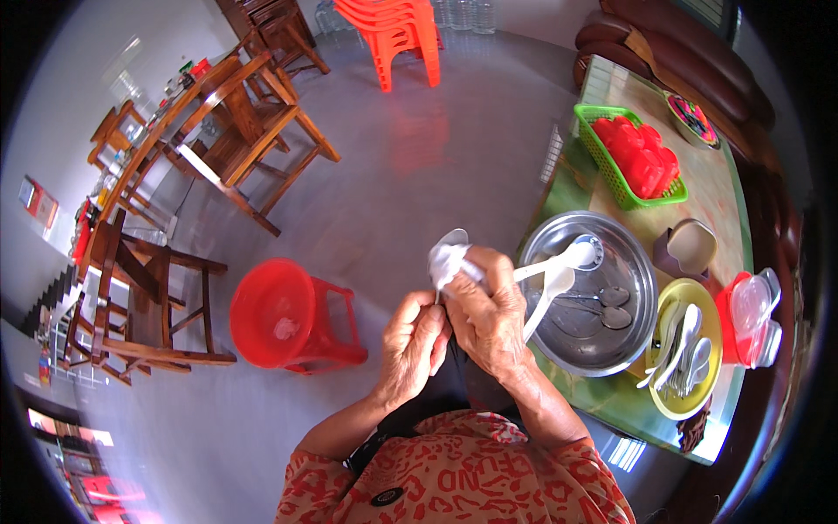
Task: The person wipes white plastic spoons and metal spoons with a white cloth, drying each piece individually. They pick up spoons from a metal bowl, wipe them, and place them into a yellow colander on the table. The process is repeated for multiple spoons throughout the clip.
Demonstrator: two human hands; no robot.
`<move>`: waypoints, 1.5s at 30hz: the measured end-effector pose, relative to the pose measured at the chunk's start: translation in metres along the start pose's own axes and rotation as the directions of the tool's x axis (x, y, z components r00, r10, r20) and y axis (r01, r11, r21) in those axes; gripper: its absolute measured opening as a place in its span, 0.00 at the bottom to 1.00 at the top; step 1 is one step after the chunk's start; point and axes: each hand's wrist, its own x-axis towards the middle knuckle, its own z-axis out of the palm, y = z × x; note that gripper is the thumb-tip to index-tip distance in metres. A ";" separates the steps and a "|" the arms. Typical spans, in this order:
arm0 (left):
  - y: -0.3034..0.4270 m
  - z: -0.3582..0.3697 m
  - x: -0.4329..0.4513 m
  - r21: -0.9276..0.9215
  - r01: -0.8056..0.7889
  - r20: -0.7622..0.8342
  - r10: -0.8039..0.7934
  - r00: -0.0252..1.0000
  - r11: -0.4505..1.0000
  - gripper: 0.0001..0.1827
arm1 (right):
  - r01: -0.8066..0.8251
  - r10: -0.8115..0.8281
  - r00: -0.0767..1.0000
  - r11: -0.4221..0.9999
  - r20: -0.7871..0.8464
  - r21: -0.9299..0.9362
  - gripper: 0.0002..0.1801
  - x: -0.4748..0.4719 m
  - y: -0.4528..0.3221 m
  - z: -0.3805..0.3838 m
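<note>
My left hand (412,344) pinches the thin metal handle of a spoon (456,236), whose bowl points away from me. A white cloth or tissue (450,262) is bunched against the spoon below its bowl, held in my right hand (488,311). To the right, a stainless steel basin (533,245) holds metal spoons (614,308), a white ladle (556,280) and a white slotted spoon (579,254), their handles reaching over its near left rim. Beside it, a yellow oval bowl (713,367) contains white and metal spoons (684,354).
A green basket (605,173) of red cups (641,157), a container (687,249) and red lidded containers (740,314) stand on the marble-patterned table (592,399). A red basin (272,314) with a crumpled white piece sits by a red stool (337,327) at left. Wooden chairs (252,124) stand beyond.
</note>
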 end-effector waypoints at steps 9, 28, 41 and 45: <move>-0.011 -0.026 0.004 0.057 -0.126 -0.097 0.131 0.987 0.990 0.12 | -0.163 0.142 0.983 0.966 0.115 0.200 0.13 0.014 -0.006 0.030; 0.010 -0.080 0.004 -0.127 -0.282 -0.413 0.208 0.887 0.951 0.19 | 0.077 -0.116 0.960 0.985 0.254 0.156 0.14 0.019 -0.058 0.101; 0.035 -0.108 -0.022 -0.400 -0.377 -0.547 0.112 0.830 0.836 0.11 | 0.063 -0.276 0.869 0.885 0.410 0.461 0.14 0.024 -0.093 0.106; 0.040 -0.126 -0.029 -0.406 -0.440 -0.606 0.124 0.786 0.801 0.11 | 0.020 -0.317 0.836 0.834 0.448 0.552 0.13 0.021 -0.105 0.112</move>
